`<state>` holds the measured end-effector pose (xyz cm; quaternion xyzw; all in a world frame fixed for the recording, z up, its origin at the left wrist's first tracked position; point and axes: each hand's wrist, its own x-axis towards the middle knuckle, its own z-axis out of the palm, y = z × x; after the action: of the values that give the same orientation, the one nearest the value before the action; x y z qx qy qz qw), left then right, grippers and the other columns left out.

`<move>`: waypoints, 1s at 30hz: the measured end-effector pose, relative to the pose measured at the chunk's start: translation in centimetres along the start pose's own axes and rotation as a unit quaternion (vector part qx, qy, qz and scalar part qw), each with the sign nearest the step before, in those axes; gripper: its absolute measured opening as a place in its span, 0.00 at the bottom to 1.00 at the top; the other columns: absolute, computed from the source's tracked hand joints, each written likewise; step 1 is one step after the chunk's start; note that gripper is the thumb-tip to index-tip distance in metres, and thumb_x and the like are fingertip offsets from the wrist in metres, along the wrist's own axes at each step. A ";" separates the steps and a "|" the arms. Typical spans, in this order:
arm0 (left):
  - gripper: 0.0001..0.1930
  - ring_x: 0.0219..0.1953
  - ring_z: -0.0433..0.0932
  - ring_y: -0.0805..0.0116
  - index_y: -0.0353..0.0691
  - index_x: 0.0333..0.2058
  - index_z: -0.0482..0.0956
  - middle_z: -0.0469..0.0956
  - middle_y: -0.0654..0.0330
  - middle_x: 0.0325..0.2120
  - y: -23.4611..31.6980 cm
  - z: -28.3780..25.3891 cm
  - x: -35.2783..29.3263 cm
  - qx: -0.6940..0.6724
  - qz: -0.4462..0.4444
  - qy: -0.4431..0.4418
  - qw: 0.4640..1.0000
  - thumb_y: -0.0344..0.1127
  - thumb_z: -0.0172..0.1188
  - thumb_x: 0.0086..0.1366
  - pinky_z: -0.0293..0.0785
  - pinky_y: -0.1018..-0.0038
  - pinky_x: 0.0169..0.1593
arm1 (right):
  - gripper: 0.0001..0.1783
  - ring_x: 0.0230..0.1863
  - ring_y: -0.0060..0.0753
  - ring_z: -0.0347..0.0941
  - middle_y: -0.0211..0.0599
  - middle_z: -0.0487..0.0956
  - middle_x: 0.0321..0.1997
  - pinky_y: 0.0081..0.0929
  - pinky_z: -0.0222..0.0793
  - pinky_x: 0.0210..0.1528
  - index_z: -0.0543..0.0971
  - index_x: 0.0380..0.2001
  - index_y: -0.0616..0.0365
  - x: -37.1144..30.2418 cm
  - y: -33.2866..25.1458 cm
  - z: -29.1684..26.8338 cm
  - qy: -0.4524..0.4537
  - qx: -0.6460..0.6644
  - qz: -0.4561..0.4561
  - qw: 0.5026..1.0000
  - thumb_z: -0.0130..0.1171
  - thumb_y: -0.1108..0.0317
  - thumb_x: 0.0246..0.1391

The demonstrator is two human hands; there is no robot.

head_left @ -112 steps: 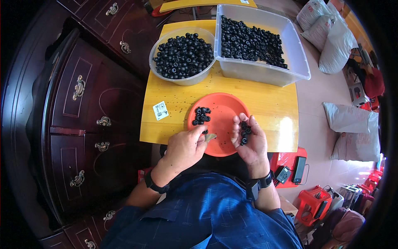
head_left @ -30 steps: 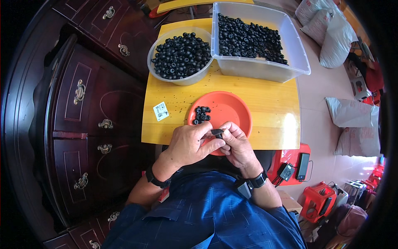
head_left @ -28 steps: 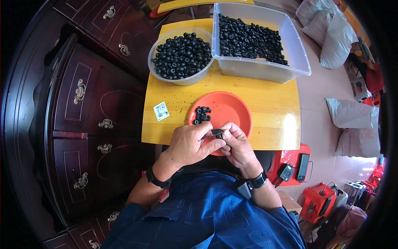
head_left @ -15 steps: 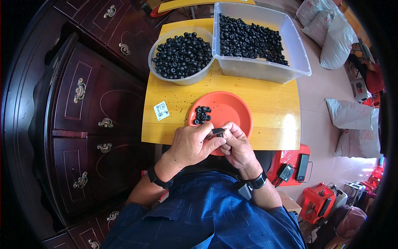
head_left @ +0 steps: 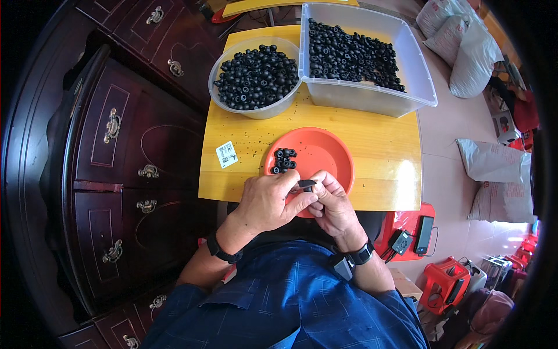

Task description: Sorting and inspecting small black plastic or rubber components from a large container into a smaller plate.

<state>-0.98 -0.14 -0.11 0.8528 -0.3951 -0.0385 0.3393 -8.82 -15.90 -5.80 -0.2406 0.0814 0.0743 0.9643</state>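
While over glossy orange dish (head_left: 325, 152), both hands (head_left: 302, 200) pinch small black rubbery piece (head_left: 306, 185), fingers curled shut.

Small square white label (head_left: 226, 154) w/ dark print lies flat on the yellow table (head_left: 383, 145), left of the orange plate (head_left: 325, 154), slightly tilted. Right side, on the floor: pale grey-white sacks (head_left: 459, 41) bunched at upper right, beyond the clear bin (head_left: 372, 96); another flat pale bag (head_left: 494, 160) lower down w/ a second one (head_left: 503, 200) just below, touching. No screens or signs to be made out.
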 end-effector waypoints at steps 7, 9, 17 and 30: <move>0.23 0.19 0.79 0.50 0.41 0.26 0.72 0.75 0.53 0.15 -0.3 0.2 -0.1 -0.003 -0.010 -0.022 1.000 0.55 0.60 0.67 0.72 0.59 0.22 | 0.04 0.23 0.10 0.58 0.21 0.73 0.28 0.10 0.57 0.24 0.76 0.39 0.53 0.1 0.2 -0.3 0.002 -0.025 -0.023 0.999 0.57 0.66 0.67; 0.23 0.19 0.78 0.50 0.41 0.24 0.72 0.75 0.53 0.15 -0.2 0.1 -0.1 -0.011 -0.022 -0.034 0.999 0.55 0.60 0.67 0.72 0.59 0.22 | 0.04 0.23 0.10 0.58 0.21 0.73 0.28 0.10 0.57 0.24 0.77 0.39 0.53 0.1 0.3 -0.4 0.000 -0.031 -0.026 0.999 0.57 0.66 0.67; 0.18 0.19 0.79 0.57 0.42 0.28 0.75 0.76 0.58 0.17 0.1 -0.3 -0.3 -0.068 -0.027 -0.020 0.997 0.51 0.67 0.63 0.71 0.64 0.23 | 0.07 0.23 0.09 0.59 0.24 0.75 0.31 0.09 0.57 0.24 0.76 0.40 0.52 0.3 -0.2 0.0 -0.007 0.006 -0.001 1.000 0.55 0.61 0.69; 0.10 0.19 0.74 0.76 0.38 0.39 0.81 0.73 0.63 0.17 0.8 -1.4 0.9 -0.105 -0.022 -0.024 0.994 0.31 0.68 0.60 0.69 0.76 0.25 | 0.06 0.24 0.13 0.61 0.23 0.74 0.33 0.10 0.57 0.23 0.75 0.42 0.51 0.1 0.0 -0.2 -0.006 0.042 0.041 0.998 0.56 0.62 0.68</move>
<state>-0.38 -0.39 1.58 0.8195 -0.3786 -0.1079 0.4164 -8.72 -15.94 -5.99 -0.1955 0.0884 0.1120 0.9703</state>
